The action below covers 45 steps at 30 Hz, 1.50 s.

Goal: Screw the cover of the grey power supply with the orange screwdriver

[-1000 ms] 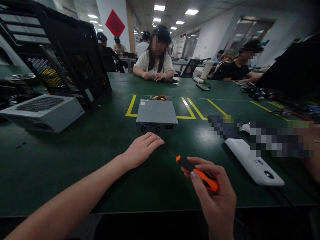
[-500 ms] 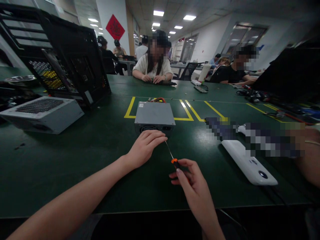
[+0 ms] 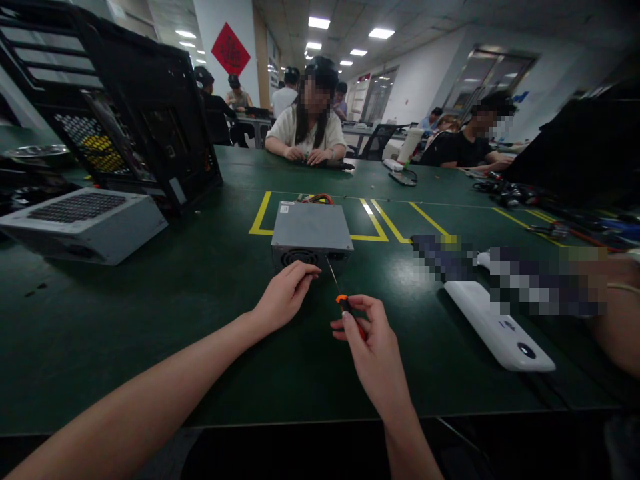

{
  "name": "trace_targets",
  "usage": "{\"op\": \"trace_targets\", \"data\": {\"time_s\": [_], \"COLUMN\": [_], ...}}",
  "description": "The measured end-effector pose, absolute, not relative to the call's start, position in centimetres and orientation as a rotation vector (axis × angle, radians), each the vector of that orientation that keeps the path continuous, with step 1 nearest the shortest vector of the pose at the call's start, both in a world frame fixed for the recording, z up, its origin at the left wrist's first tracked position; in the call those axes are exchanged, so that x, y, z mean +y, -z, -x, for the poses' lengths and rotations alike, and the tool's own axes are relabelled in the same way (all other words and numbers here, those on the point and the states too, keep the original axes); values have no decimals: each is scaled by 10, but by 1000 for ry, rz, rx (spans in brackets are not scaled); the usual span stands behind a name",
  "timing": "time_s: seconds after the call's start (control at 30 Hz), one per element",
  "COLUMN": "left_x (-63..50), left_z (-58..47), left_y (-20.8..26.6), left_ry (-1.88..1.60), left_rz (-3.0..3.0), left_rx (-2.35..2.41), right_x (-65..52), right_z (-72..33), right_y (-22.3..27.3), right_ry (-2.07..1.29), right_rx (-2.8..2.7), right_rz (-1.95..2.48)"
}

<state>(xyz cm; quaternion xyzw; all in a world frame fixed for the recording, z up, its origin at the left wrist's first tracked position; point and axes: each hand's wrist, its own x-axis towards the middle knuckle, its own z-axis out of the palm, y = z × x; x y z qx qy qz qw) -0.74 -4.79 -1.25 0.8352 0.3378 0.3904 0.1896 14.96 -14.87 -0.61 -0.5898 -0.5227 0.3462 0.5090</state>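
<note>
A grey computer power supply [image 3: 313,223] lies on the green table, its fan grille and power socket facing me. At its front edge is my left hand [image 3: 286,297], fingers bent and drawn together; whatever they may hold is too small or hidden to tell. My right hand [image 3: 373,347] grips a screwdriver [image 3: 344,304] with an orange and black handle. The thin shaft points up and away, its tip at the front face near the socket. Whether the tip touches a screw I cannot make out.
A second power supply [image 3: 90,220] and an open black computer case [image 3: 150,120] stand on the left. A long white device [image 3: 500,327] lies on the right beside another person's arm [image 3: 620,320]. Across the table [image 3: 210,373] sits a person in a light top [image 3: 305,133].
The screwdriver and my right hand have moved up and left, bringing the tip to the power supply's front. My left fingers have drawn back left from the shaft and curled more.
</note>
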Motion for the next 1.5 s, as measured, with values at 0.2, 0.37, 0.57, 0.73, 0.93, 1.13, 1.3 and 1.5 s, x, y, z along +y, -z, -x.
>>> {"op": "trace_targets", "data": {"time_s": [0.2, 0.37, 0.57, 0.73, 0.93, 1.13, 1.3, 1.5], "left_x": [-47, -46, -45, -43, -39, -34, -34, -35], "left_z": [8, 8, 9, 12, 15, 16, 15, 14], "left_y": [13, 14, 14, 10, 7, 6, 6, 6], "left_ry": [-1073, -1095, -1162, -1214, -1381, -1313, -1193, -1188], "left_rz": [-2333, -2330, -2348, -2454, -2729, -2874, -2927, -2934], "left_rx": [959, 963, 970, 968, 930, 1033, 1068, 1103], "right_x": [-147, -148, -152, -151, -133, -117, -108, -106], "right_z": [-149, -150, -150, -155, -169, -192, -193, -187], "right_y": [5, 2, -7, -17, -28, -17, -13, -10], "right_ry": [-810, -673, -297, 144, 434, 623, 593, 593], "right_rx": [-1292, -1351, -1496, -1630, -1859, -2079, -2107, -2007], "right_rz": [1433, 1563, 1503, 1447, 1202, 876, 728, 682]}}
